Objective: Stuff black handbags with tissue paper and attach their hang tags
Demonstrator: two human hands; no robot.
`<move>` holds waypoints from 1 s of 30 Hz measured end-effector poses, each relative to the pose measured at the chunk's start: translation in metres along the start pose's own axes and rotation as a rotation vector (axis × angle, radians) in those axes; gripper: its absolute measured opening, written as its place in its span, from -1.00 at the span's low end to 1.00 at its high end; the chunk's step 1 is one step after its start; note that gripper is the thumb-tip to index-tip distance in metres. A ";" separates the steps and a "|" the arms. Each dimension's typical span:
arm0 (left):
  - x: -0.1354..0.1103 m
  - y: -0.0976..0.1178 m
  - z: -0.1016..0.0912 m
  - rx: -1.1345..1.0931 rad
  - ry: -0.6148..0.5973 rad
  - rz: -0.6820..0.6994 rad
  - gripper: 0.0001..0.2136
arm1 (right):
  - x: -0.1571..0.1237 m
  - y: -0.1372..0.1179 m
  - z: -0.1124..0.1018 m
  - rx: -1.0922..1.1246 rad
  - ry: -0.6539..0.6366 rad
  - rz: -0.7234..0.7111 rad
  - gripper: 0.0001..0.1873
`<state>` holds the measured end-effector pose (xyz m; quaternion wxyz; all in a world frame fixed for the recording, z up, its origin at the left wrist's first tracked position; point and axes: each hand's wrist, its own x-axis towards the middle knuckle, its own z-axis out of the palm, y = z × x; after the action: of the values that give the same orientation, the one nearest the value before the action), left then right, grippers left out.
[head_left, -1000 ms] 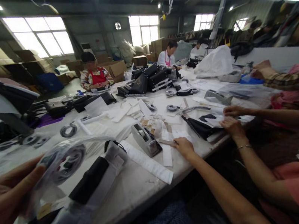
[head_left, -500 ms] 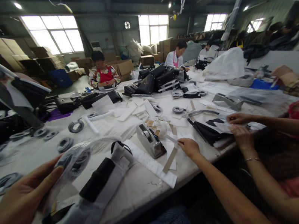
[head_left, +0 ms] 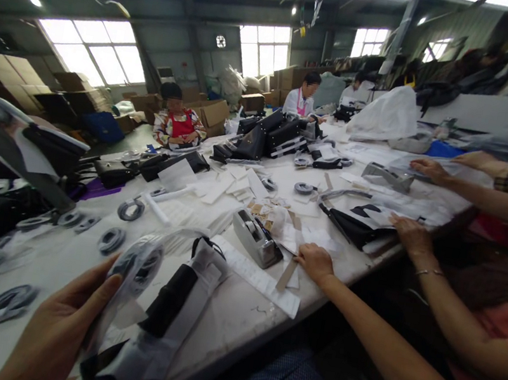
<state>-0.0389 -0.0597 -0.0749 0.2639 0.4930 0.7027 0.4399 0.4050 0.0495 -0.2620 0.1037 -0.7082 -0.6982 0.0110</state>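
While one left hand point(head_left: 61, 330) grips one bagged coil point(head_left: 138, 265), one right hand point(head_left: 316, 262) presses paper point(head_left: 318, 239).

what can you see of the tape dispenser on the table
The tape dispenser is a grey, heavy-looking desk type, seemingly plastic, with a roll of tape set in its middle and a darker cutter end pointing toward the table's near edge. It sits flat on the white table, angled across it, among paper slips. A long white strip lies just in front of it. The right hand rests palm down on the table beside it, close but apparently not touching. Finer detail is blurred.
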 end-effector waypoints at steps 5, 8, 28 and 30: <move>0.001 -0.001 0.001 -0.063 0.002 -0.065 -0.38 | -0.003 0.001 -0.002 0.093 -0.038 0.026 -0.89; 0.003 -0.007 0.001 -0.136 -0.037 -0.095 -0.38 | 0.000 0.003 -0.014 0.182 0.040 0.078 -0.85; -0.009 0.002 0.004 -0.452 -0.204 0.004 -0.46 | -0.067 -0.214 -0.092 1.578 -0.539 -0.141 -0.55; -0.011 0.002 0.005 -0.456 -0.221 0.000 -0.45 | -0.068 -0.223 -0.091 1.623 -0.576 -0.118 -0.64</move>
<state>-0.0303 -0.0677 -0.0761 0.4434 0.4659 0.5522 0.5305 0.1977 -0.0295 -0.1456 0.3969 -0.3471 -0.5093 0.6801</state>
